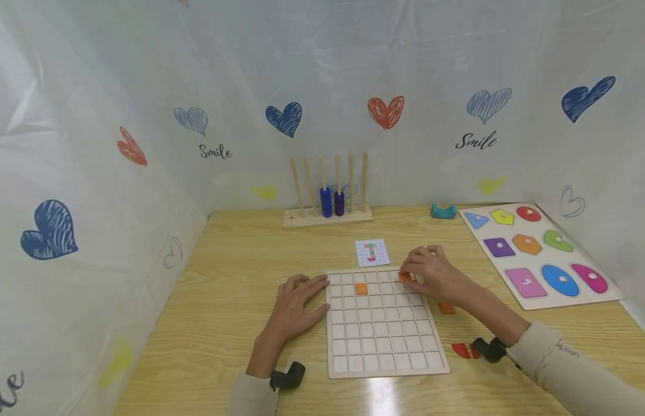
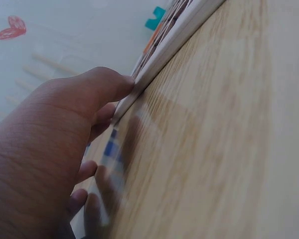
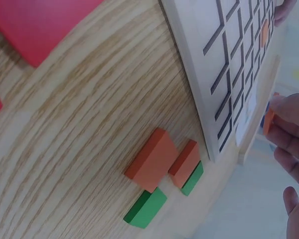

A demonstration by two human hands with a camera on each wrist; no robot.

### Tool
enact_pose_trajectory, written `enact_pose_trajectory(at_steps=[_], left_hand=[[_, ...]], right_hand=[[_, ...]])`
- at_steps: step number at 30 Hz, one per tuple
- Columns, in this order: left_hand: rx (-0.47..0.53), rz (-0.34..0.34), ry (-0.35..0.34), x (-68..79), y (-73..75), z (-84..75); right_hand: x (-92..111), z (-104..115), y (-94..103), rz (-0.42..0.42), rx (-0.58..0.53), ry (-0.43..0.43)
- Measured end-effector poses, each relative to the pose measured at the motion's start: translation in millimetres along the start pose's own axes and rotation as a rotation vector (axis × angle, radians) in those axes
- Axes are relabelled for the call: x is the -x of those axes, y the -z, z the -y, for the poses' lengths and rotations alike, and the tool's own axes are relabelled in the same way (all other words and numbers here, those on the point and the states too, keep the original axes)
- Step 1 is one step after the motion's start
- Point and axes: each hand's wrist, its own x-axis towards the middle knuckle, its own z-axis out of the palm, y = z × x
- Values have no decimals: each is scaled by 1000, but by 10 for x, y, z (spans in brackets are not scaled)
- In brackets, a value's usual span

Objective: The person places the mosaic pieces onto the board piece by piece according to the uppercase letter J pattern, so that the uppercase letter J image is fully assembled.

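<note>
A white grid board (image 1: 382,330) with square cells lies on the table, one orange square tile (image 1: 361,289) set in its upper left part. My left hand (image 1: 295,307) rests against the board's left edge; in the left wrist view its thumb (image 2: 112,85) touches the rim, fingers fairly straight. My right hand (image 1: 436,274) pinches another orange tile (image 3: 269,121) between thumb and fingers, above the board's far right corner. Behind the board lies a small pattern card (image 1: 373,252) showing a J shape of coloured cells on a grid.
Orange tiles (image 3: 154,159) and green tiles (image 3: 145,209) lie right of the board, with red curved pieces (image 1: 460,350) nearer me. A shape puzzle board (image 1: 537,254) sits far right. At the back stand a peg rack (image 1: 327,216) with blue beads and a teal block (image 1: 443,212).
</note>
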Motion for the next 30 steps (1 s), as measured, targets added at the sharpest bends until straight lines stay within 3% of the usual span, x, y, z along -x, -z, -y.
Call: enact_pose_trajectory(at_steps=[15, 30], left_hand=[[20, 13, -4, -5, 16, -9], [12, -20, -34, 7, 16, -13]], right_hand=[[-64, 55, -92, 29, -40, 14], [-137, 127, -227, 23, -71, 34]])
